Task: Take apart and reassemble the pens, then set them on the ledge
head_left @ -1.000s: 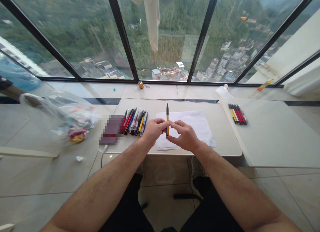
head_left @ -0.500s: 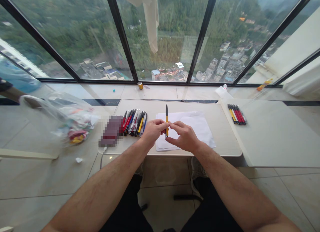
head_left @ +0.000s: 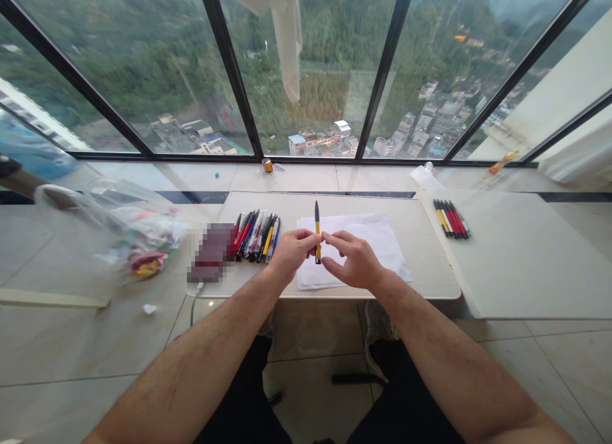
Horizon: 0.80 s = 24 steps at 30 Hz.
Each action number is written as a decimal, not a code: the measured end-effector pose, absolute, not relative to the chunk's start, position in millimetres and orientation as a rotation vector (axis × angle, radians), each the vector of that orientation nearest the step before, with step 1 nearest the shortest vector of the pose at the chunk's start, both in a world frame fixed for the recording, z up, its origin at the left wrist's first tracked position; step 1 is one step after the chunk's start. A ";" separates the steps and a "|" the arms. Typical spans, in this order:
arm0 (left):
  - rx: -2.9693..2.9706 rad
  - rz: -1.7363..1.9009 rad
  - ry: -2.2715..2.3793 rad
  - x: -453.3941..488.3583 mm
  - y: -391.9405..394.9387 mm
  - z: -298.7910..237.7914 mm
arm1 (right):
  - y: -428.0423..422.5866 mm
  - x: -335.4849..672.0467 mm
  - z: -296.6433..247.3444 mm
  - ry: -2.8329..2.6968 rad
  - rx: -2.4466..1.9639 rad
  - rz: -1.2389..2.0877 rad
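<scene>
A yellow and black pen points away from me, pinched between the thumb and fingers of my left hand. My right hand is just right of the pen, thumb and fingers apart, its fingertips close to the barrel; whether they touch it I cannot tell. White paper sheets lie under both hands on a pale board. Left of my left hand, a row of several mixed pens rests on the same board.
A pixelated dark phone-like object with a cable lies at the board's left. Several yellow and red pens sit on a second pale board. A clear plastic bag is on the left, a small gold can by the window.
My right thumb has come away from the lower end of the pen. My left hand keeps its pinch, and the pen stays in nearly the same place.
</scene>
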State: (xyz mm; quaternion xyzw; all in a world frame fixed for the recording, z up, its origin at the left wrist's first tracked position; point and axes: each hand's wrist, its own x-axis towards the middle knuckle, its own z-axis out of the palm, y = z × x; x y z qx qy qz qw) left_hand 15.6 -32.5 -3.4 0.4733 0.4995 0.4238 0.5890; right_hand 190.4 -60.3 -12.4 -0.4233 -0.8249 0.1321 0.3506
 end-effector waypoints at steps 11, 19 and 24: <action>1.398 0.772 1.212 21.3 -38.6 -5.1 | -51.2 199.3 -17.4 -2.154 -1.149 0.348; 1.683 0.653 1.336 17.4 -36.5 -11.5 | -22.9 218.8 -30.2 -1.528 -1.373 0.510; 2.079 0.488 1.398 15.4 -39.9 -13.4 | -1.4 238.6 -31.3 -1.032 -1.362 0.750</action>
